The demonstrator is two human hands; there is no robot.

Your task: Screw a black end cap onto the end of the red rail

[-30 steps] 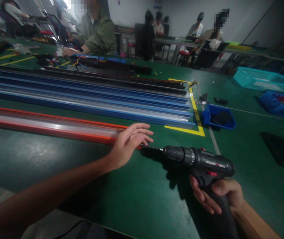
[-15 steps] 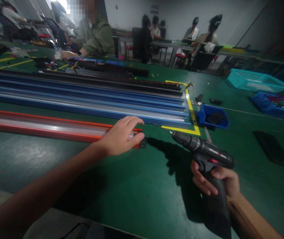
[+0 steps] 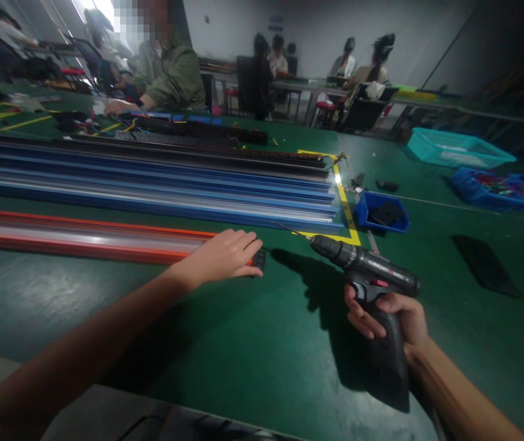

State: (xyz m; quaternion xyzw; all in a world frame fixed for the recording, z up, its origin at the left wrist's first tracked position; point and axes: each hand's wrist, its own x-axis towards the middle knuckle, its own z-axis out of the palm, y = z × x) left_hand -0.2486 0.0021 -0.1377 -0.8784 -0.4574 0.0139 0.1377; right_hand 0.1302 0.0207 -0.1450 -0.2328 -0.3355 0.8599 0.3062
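My left hand (image 3: 223,256) grips the right end of an orange rail (image 3: 106,240) lying on the green table, its fingers over the top and thumb at the near side. A black end cap (image 3: 259,260) shows just past the fingertips. In my right hand (image 3: 393,315) is a black power drill (image 3: 365,266), held by its handle above the table. Its long thin bit points left, towards the yellow tape corner and the blue rails (image 3: 188,199), apart from the orange rail.
Black rails (image 3: 198,150) lie behind the blue ones. On the right are a small blue bin (image 3: 381,212) with black parts, a teal basket (image 3: 459,148), a blue tray (image 3: 496,188) and a flat black object (image 3: 486,264). A person (image 3: 170,73) sits across the table.
My left hand's fingers have come down and closed around the orange rail's end. The near edge of the rail looks slightly lower in view. The drill has shifted a little left with my right hand.
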